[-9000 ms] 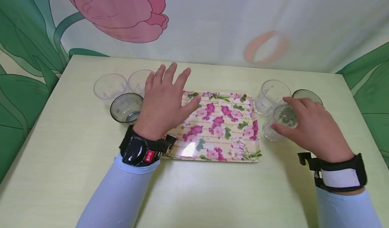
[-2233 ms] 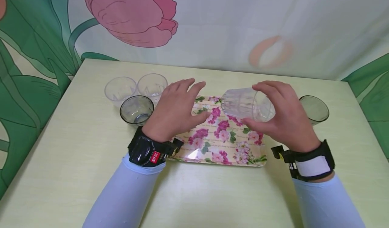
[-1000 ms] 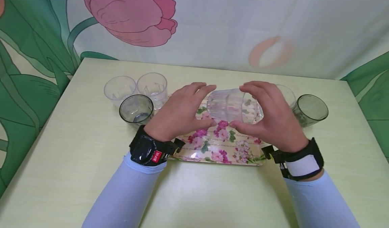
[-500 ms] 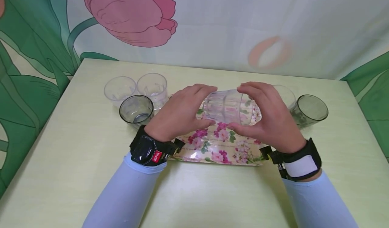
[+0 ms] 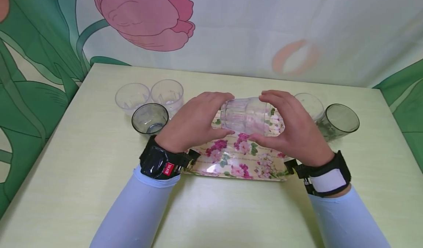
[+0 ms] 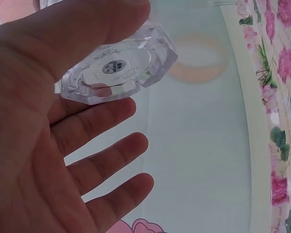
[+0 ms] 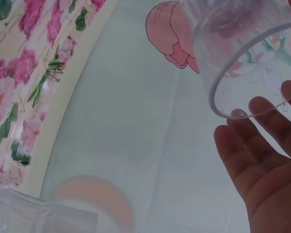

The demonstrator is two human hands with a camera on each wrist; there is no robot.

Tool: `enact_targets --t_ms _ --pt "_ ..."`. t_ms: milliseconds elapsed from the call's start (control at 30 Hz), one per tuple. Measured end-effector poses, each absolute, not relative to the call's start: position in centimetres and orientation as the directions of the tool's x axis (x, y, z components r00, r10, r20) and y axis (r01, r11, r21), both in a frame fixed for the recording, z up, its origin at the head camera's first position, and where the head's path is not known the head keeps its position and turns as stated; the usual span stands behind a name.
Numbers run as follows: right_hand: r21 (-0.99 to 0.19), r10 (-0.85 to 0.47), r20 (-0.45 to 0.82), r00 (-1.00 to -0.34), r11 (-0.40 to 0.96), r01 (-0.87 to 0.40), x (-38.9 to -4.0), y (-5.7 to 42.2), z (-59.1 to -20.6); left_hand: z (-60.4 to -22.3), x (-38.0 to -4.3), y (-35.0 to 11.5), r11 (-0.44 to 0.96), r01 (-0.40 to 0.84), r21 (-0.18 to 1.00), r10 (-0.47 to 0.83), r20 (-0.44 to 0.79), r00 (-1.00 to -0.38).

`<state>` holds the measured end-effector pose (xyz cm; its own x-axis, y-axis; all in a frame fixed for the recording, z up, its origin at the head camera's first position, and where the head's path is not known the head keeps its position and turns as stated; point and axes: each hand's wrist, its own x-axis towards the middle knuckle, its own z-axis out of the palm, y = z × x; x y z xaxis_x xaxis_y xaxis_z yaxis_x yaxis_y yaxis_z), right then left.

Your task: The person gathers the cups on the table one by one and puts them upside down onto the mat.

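Held cup [image 5: 245,116]: 1, clear, faceted; on its side in the air above the tray, base toward the person's left, rim toward the right. The base bears 1 small dark sticker [image 6: 114,67], its print too small to read.

Left hand [image 5: 193,125]: grasping the held cup at the base end, thumb opposite fingers; 2 fingers stand off from it.

Right hand [image 5: 294,132]: grasping the same cup at the rim end — thumb on 1 side, fingers on the other.

Floral tray [image 5: 231,163]: 1, cream with pink blossoms, flat on the pale table [image 5: 214,211].

Left group: 2 clear cups [image 5: 167,95], upright, side by side; 1 smoky cup [image 5: 150,117] just in front.

Right group: 1 clear tumbler [image 5: 310,104], partly hidden by the right hand; 1 smoky tumbler [image 5: 342,119] beside it — contact cannot be told.

Backdrop [image 5: 231,27]: white cloth, printed pink flower, green leaves.

Sleeves [image 5: 132,207]: 2, light blue.
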<state>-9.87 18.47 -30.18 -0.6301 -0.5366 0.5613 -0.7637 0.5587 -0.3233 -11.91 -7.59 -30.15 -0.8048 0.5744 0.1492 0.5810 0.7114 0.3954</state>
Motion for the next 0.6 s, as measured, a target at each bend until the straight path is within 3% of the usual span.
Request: enact_targets --t_ms 600 --pt "-0.364 -0.54 0.502 -0.675 0.576 -0.732 -10.09 19.08 -30.41 -29.78 -11.72 -7.74 0.669 0.574 0.472 0.575 0.16 -0.802"
